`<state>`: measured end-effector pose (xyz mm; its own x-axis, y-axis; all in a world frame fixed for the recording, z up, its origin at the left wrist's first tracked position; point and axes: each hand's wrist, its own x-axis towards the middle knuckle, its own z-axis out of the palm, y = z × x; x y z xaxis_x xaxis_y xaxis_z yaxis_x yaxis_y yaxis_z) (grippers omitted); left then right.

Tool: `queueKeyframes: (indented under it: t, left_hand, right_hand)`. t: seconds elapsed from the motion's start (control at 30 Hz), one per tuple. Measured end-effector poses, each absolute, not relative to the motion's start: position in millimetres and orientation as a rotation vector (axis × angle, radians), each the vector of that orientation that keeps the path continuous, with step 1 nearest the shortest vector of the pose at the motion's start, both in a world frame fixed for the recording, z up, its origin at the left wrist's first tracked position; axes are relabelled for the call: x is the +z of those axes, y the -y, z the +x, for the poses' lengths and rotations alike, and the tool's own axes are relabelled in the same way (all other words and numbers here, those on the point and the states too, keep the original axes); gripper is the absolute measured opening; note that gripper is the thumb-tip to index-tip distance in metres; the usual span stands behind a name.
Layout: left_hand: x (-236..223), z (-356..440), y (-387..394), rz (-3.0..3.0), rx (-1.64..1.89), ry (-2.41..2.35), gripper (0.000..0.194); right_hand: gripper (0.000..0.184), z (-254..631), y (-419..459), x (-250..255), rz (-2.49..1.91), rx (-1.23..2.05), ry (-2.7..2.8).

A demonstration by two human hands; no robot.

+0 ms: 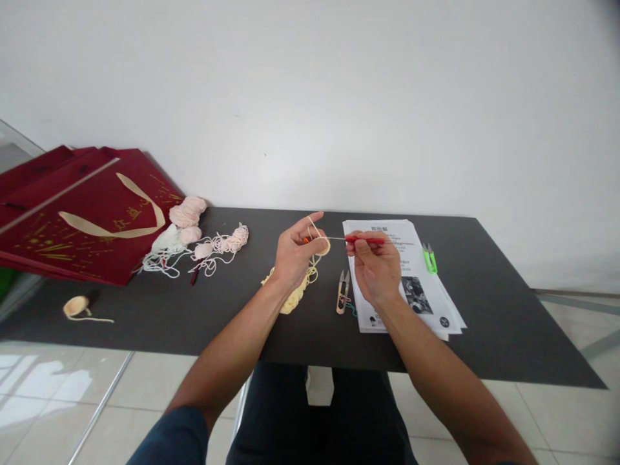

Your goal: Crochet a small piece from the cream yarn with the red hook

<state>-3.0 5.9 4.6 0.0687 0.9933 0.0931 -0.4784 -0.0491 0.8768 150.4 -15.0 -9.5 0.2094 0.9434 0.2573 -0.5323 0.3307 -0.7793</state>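
In the head view my left hand (295,255) pinches a small piece of pale yellow crochet (325,247), with its index finger raised and a strand of yarn looped over it. A bit of orange shows by the fingers. My right hand (375,265) is closed on the red handle of a crochet hook (364,240). The hook's thin metal shaft points left and reaches the crochet piece. Below my left wrist lies a pale yellow yarn skein (294,298), partly hidden by the forearm. Thread snips (341,294) rest on the table between my arms.
Printed sheets (419,290) lie under my right hand, with green snips (429,259) at their right edge. Dark red gift bags (92,219) lean at the left beside pink and white yarn (186,223). A small cream crocheted cup (76,307) sits near the table's (194,329) front left.
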Motion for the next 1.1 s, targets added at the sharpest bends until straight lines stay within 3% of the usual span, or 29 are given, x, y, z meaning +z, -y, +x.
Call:
queueKeyframes:
  t: [0.43,0.87,1.1]
  left_hand:
    - [6,-11,-11,0.934,1.406,-0.706,0.049]
    - [3,-14,-12,0.911,1.271,-0.552,0.029]
    - [-4,-4,-8,1.082,1.353,-0.831,0.022]
  right_hand:
    - [0.012,155,19,-15,-0.697,0.862,1.009]
    - [0.022,159,15,-3,-0.644,1.392,0.717]
    - [0.022,148,18,-8,-0.661,1.439,0.604]
